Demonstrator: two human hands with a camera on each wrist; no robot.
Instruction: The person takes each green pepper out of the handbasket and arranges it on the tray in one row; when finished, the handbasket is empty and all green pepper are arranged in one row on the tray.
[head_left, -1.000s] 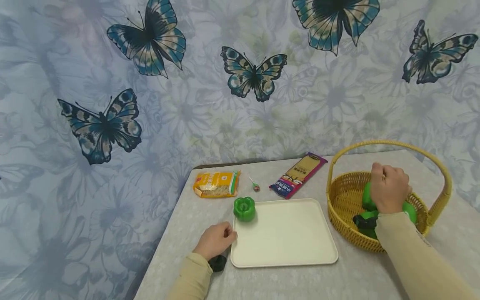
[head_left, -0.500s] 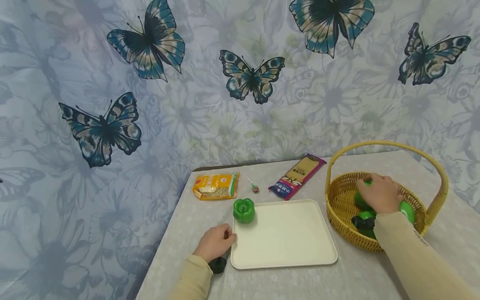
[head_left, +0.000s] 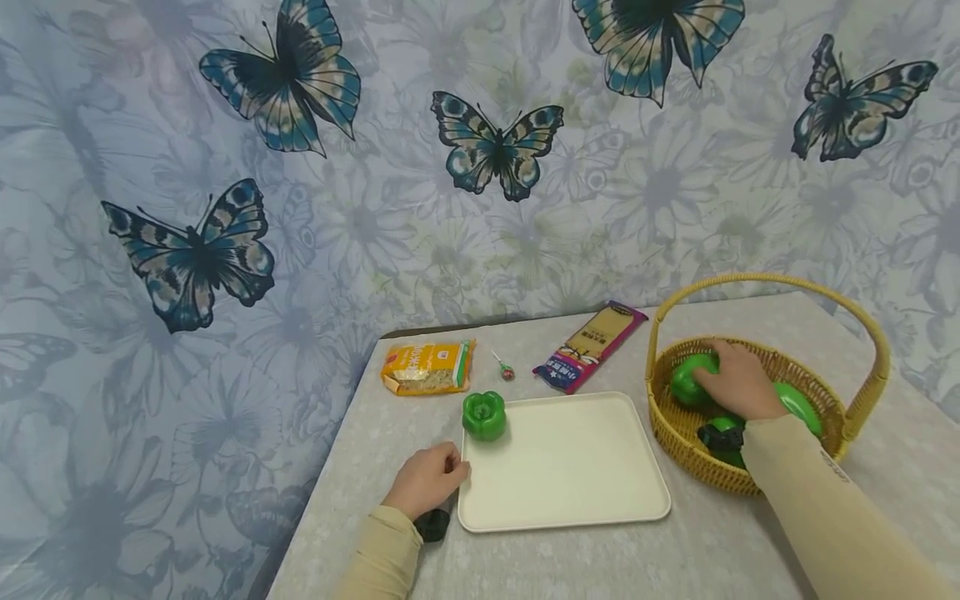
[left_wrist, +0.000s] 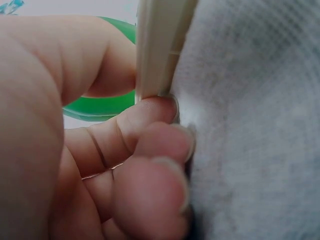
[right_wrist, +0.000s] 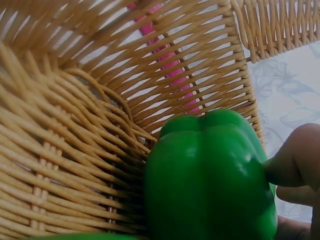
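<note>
Green pepper (head_left: 688, 382) is held inside the basket (head_left: 693, 468) by the right hand (head_left: 738, 383), while the tray (head_left: 566, 467) is pinched by the left hand (head_left: 426, 479), likely so it cannot slide.

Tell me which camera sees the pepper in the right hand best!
The right wrist view: there the green pepper is big and close. The head view shows it small in the basket, partly covered by the right hand. The left wrist view doesn't show it.

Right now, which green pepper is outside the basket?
The green pepper on the far-left corner of the cream tray; the others, including the pepper touched by the right hand, lie inside the basket.
</note>
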